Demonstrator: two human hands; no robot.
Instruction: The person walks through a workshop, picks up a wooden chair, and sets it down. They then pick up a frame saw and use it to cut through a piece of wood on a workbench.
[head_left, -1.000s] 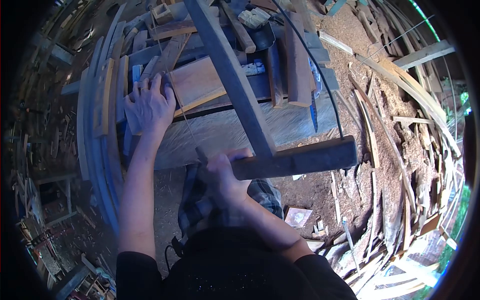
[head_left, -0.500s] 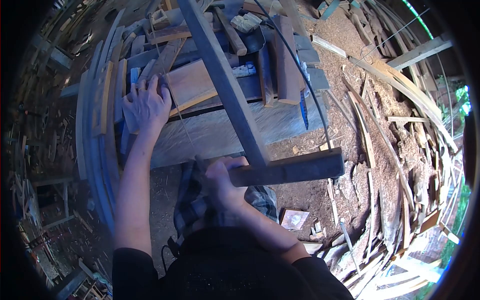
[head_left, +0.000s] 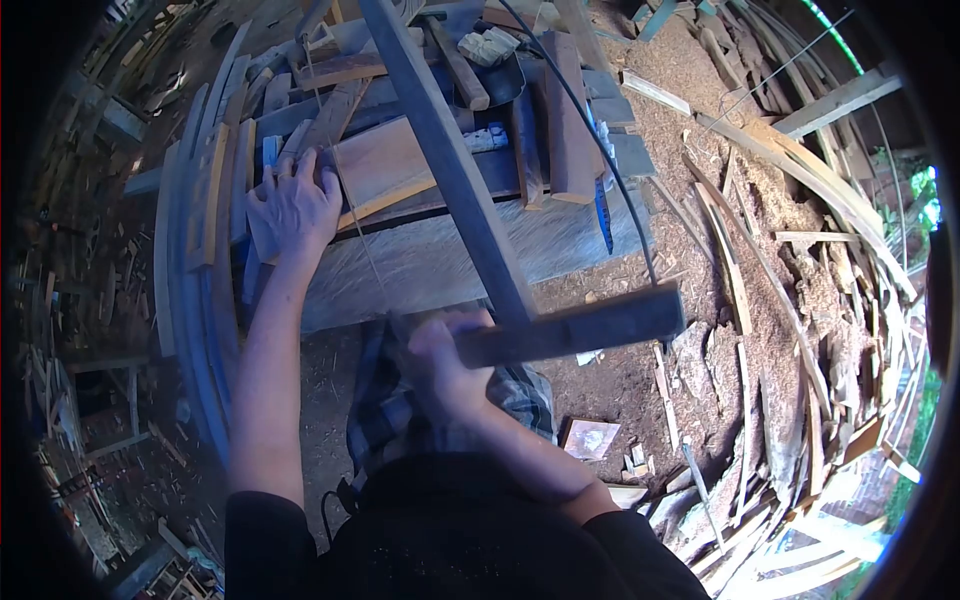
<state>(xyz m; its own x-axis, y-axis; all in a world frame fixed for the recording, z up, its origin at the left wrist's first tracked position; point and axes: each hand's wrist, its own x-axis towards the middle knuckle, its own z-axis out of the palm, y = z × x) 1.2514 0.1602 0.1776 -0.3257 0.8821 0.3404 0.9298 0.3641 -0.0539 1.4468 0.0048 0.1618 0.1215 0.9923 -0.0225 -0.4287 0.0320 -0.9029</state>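
My right hand [head_left: 452,372] is wrapped around the near end bar of a wooden frame saw [head_left: 462,200], just in front of my body. The saw's long middle beam runs away from me over the bench. Its thin blade [head_left: 357,215] crosses a wooden board [head_left: 385,168] close to my left hand, and a dark cord [head_left: 590,120] spans the other side. My left hand [head_left: 293,208] lies on the left end of that board, fingers spread and pressing down. The exact contact between blade and wood is too fine to make out.
The board rests on a low wooden bench [head_left: 400,258]. A hammer [head_left: 460,70], wood blocks [head_left: 570,130] and a blue-handled tool or blade [head_left: 603,215] lie on its right side. Long strips [head_left: 205,200] line the left. Sawdust and offcuts [head_left: 740,250] cover the ground at right.
The saw has shifted slightly, and the right end of its near bar sits a little higher. My right hand moves with it; my left hand stays in place on the board.
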